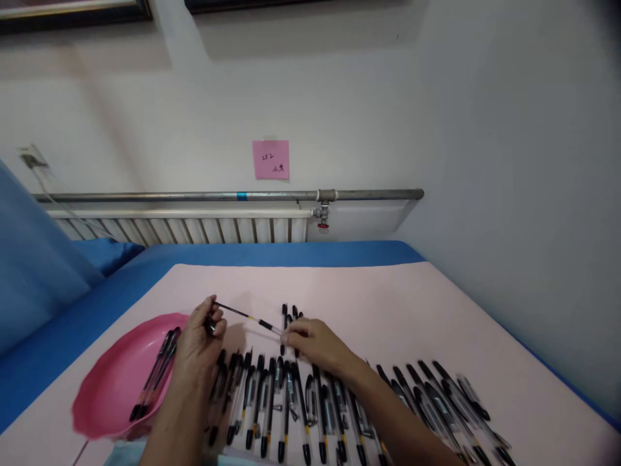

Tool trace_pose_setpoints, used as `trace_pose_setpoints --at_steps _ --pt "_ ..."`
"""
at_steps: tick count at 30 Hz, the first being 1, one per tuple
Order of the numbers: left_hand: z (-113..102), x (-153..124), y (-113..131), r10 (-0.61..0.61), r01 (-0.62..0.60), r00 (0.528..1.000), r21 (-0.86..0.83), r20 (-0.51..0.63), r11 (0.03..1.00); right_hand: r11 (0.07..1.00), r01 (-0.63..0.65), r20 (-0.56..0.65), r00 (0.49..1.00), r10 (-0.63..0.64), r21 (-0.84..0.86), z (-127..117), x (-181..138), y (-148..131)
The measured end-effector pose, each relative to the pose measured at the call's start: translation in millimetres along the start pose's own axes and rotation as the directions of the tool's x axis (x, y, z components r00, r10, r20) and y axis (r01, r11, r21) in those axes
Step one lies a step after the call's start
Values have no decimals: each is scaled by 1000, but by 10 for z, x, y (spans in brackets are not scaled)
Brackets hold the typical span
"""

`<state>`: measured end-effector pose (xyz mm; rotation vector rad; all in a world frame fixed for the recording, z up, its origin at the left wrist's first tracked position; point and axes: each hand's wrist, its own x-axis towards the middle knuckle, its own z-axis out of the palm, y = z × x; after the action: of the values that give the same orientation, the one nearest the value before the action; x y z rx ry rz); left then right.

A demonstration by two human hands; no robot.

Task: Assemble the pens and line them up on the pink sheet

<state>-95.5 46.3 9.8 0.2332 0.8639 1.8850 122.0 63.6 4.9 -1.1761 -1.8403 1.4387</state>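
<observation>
My left hand (pixel 201 343) and my right hand (pixel 315 344) hold one black pen (pixel 245 316) between them, a little above the pink sheet (pixel 388 304). The left fingers pinch the pen's left end. The right fingertips pinch its right end, near the clear barrel. Under both hands lies a row of several black pens (pixel 286 401) with clear barrels. More pens (pixel 446 395) lie in a second group at the right.
A pink dish (pixel 111 382) at the left holds a few black pens (pixel 158 375). The sheet lies on a blue surface (pixel 291 254) against a white wall with a pipe (pixel 233 195), radiator and pink note (pixel 270 159).
</observation>
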Motion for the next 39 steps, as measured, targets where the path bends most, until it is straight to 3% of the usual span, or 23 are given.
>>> trace_pose_setpoints --at_steps 4,9,12,14,16,21,30,39 --pt "-8 6 -8 8 -8 1000 -5 -24 1000 999 -30 -207 978 32 16 -142 39 42" --pt "148 -220 -312 -197 141 966 295 167 945 994 -66 -107 991 75 91 -15 22 -46" --pt "187 -305 -398 -267 165 939 395 218 904 988 -24 -212 977 -8 -150 -37 38 -39" --pt "175 -305 -397 -262 162 944 410 201 898 950 -62 -325 945 -44 -307 -136 59 28" --pt "154 -285 -386 -255 164 950 408 179 898 926 -124 -370 929 -17 -356 -243 83 129" --pt "145 -278 -436 -260 153 948 450 186 880 866 -226 -378 925 46 -446 -309 135 342" --pt "127 -296 -471 -278 155 943 499 182 852 709 -284 -400 917 3 -645 -248 152 434" --pt "143 -304 -461 -283 173 943 469 175 866 726 -252 -342 939 25 -640 -213 189 457"
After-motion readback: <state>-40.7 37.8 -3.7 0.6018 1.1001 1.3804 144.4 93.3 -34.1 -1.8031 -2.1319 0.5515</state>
